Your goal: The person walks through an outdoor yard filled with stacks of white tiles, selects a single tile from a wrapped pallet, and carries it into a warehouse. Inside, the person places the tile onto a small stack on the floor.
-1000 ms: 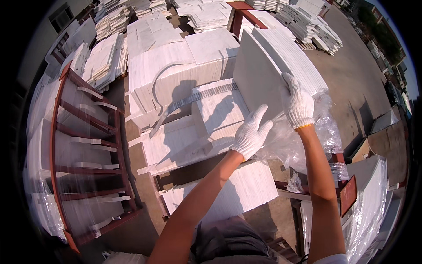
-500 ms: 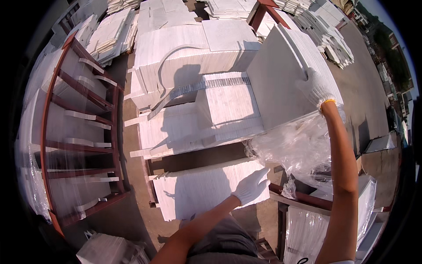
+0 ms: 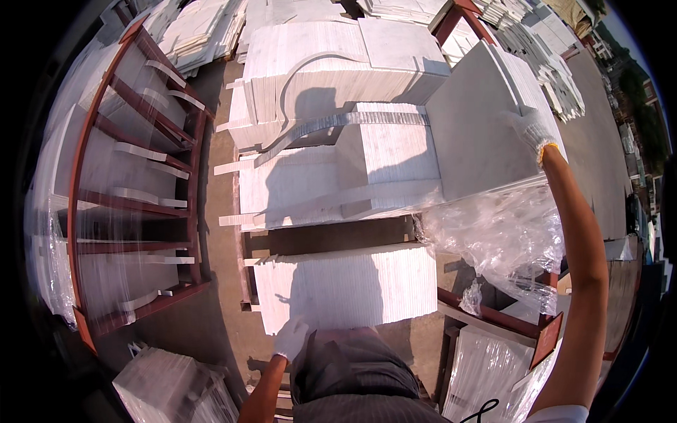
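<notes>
Both hands wear white knit gloves. My right hand (image 3: 534,128), on an outstretched arm, grips the right edge of a large pale slab (image 3: 472,120) that leads an upright row of slabs. Its fingers lie over the slab's near face. Low in front of me, my left hand (image 3: 290,338) is beside the lower left corner of a near stack of thin white slabs (image 3: 338,292). Its fingers look loosely stretched and hold nothing visible; whether they touch the stack I cannot tell. Left of the upright row sits a shorter block of slabs (image 3: 398,151) with a grey strip (image 3: 338,121) across it.
A red metal rack (image 3: 88,176) with film-wrapped slabs stands at the left. Crumpled clear plastic film (image 3: 493,233) hangs below the upright slabs. At lower left is a wrapped stack (image 3: 166,388), at lower right another (image 3: 486,366). More slab piles (image 3: 201,32) lie farther back.
My left hand has moved left and toward me, from the near stack's right side to its lower left corner. My right hand stays at the upright slab's edge. The view has shifted.
</notes>
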The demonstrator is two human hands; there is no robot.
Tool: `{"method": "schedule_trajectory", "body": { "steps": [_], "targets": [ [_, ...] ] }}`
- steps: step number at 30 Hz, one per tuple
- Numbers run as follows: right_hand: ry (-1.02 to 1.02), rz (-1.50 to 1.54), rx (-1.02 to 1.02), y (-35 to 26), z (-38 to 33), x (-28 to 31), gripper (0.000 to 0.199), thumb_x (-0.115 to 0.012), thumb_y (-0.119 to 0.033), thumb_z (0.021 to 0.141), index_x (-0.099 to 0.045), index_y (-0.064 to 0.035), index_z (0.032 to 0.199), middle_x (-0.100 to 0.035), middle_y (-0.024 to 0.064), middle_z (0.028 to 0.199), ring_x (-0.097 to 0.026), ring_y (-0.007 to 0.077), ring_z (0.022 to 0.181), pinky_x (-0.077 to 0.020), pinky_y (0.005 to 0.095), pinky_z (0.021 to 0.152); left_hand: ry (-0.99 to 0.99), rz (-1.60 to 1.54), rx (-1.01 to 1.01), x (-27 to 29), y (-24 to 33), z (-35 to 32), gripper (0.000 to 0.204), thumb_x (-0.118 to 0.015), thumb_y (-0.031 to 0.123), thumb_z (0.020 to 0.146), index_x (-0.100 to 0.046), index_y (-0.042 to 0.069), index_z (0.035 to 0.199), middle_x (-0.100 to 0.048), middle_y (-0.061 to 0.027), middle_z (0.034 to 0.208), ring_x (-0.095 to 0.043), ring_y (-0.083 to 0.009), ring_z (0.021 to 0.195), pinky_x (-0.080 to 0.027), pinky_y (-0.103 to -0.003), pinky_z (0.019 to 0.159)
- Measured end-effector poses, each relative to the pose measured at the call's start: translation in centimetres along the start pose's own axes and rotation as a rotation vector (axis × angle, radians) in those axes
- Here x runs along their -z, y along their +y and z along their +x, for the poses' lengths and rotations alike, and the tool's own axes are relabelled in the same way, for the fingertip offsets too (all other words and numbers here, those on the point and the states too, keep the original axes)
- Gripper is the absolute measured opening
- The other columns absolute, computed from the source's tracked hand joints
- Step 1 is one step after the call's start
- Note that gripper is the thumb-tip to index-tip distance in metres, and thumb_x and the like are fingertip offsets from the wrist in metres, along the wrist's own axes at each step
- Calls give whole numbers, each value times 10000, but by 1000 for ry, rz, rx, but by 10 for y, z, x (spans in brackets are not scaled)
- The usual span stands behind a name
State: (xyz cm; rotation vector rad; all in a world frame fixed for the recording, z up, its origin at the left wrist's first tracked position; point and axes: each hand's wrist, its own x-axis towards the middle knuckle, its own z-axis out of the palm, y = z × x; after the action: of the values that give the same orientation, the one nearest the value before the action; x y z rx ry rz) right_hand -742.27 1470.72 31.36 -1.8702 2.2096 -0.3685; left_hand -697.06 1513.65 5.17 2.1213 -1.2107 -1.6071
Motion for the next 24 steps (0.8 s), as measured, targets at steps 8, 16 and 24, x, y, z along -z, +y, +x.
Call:
{"method": "schedule_trajectory", "body": {
  "steps": [8, 16, 24],
  "targets": [
    [-105, 370, -122, -29, -28, 36, 319, -645, -274, 779, -626, 28, 878, -609, 58, 740, -558, 133, 621, -456, 271, 556, -188, -91, -30, -26, 18, -16, 420, -486, 288, 869, -505, 25, 1197, -560, -197, 1141, -518, -320, 1094, -390, -364, 942],
    [-146, 796, -93, -50, -115, 67, 300, -655, -219, 811, -601, 26, 976, -621, 51, 833, -583, 107, 709, -468, 226, 619, -24, 208, -415, -31, 81, 66, 498, -420, 359, 925, -448, 1, 1270, -497, -130, 1264, -444, -264, 1192, -310, -333, 1021],
    [-252, 1126, -260, -75, -235, 2, 332, -674, -157, 799, -598, 36, 1058, -618, 48, 1000, -548, 110, 937, -413, 228, 860, -8, -979, -323, 35, 207, 28, 541, -465, 417, 919, -496, -28, 1225, -555, -83, 1156, -476, -144, 1100, -362, -270, 946]
  ]
}}
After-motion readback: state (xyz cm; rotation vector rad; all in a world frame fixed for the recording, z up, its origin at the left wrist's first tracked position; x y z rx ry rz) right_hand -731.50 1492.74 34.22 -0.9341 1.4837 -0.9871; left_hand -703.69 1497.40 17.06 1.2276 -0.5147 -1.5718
